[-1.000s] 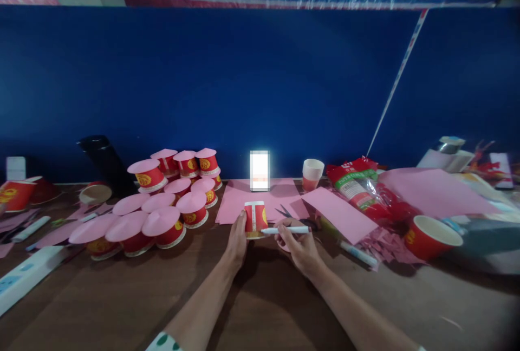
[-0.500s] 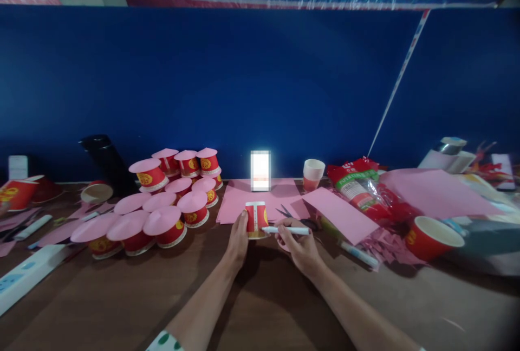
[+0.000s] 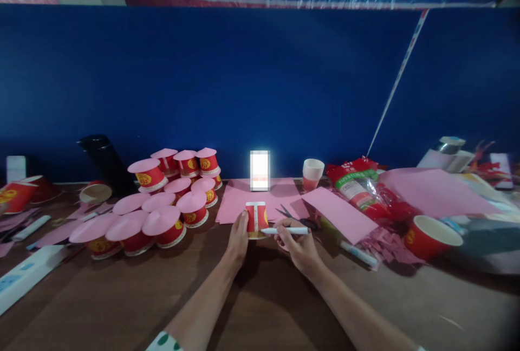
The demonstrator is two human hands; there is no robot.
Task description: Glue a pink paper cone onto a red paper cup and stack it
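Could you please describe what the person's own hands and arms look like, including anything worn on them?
The left hand and right hand are gloveless, and the forearms are bare, with no watch or bracelet showing. At the bottom edge, the left arm has a white sleeve with green spots; on the right, only a tiny pale sliver shows, too little to make out any pattern.

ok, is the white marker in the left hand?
No, the right hand holds the white marker, while the left hand holds the side of the red cup.
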